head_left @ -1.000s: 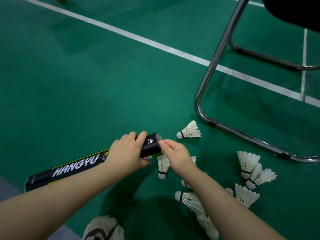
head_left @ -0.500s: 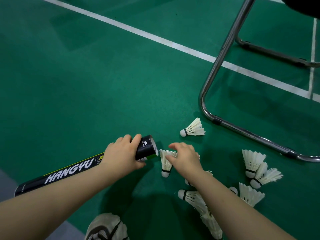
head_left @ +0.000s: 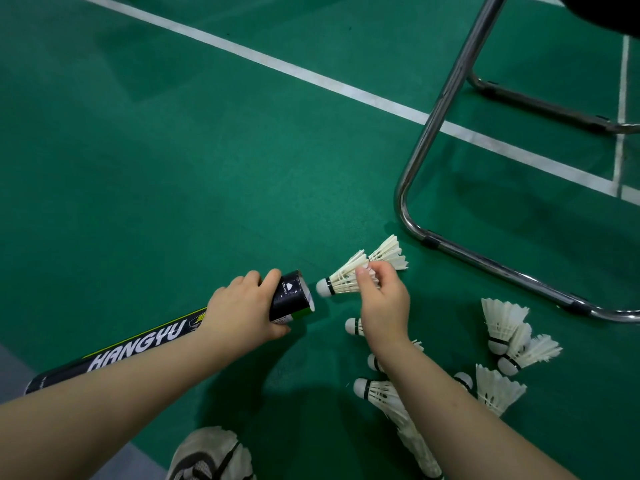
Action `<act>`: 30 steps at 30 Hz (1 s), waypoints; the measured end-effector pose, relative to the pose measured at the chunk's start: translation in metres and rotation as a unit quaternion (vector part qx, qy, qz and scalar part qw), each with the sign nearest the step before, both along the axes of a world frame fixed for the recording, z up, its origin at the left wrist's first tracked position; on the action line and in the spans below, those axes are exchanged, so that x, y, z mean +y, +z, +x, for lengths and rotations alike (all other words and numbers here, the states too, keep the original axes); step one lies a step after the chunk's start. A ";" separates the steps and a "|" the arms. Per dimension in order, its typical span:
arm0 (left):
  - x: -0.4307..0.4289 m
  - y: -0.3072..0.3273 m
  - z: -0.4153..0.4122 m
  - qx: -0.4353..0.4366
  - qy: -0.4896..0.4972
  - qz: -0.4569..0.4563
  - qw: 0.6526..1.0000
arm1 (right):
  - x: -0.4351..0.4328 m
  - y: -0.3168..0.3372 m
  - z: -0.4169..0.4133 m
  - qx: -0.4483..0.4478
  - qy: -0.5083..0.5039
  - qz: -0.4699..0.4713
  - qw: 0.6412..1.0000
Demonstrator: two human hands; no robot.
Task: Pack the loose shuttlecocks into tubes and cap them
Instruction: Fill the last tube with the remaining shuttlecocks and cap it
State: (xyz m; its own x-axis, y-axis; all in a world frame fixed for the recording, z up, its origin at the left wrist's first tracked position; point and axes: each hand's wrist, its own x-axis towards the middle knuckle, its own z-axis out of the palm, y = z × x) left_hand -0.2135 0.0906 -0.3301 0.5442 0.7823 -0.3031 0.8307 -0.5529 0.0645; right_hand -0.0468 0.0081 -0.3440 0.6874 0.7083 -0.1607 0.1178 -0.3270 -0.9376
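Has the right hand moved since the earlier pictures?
Yes. The right hand now lies nearer the chair frame, holding a shuttlecock at the tube mouth.

My left hand (head_left: 242,313) grips the black tube (head_left: 166,337) near its open mouth. My right hand (head_left: 382,303) pinches a shuttlecock (head_left: 341,280) by its feathers, cork just beside the mouth.

1. You are on an indoor badminton court: the floor (head_left: 207,174) under you is green sports matting
2. White court lines (head_left: 311,77) cross the green, one long diagonal meeting a second line at the right
3. Feather shuttlecocks (head_left: 502,327) lie loose on the floor, beside a black tube (head_left: 138,344) printed HANGYU
4. A chrome tubular chair frame (head_left: 450,84) stands on the court at the right
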 end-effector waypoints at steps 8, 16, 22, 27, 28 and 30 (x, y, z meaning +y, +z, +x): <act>-0.006 0.005 0.013 -0.019 -0.017 0.005 1.000 | 0.000 -0.003 -0.024 0.093 0.094 -0.003 0.991; -0.014 0.009 0.020 -0.026 -0.077 0.012 0.997 | 0.003 0.016 -0.010 0.317 0.377 -0.118 0.862; -0.004 0.012 0.035 -0.054 -0.050 0.013 0.997 | 0.016 0.016 0.013 0.195 0.067 -0.054 0.977; 0.002 0.012 0.037 -0.033 -0.042 0.006 0.999 | 0.017 -0.019 0.071 -0.152 0.026 -0.250 0.956; 0.001 0.010 0.037 -0.030 -0.042 0.005 0.999 | 0.019 -0.024 0.080 -0.163 0.029 -0.276 0.947; 0.000 0.009 0.038 -0.023 -0.042 0.003 0.999 | 0.025 -0.032 0.092 -0.157 0.038 -0.306 0.938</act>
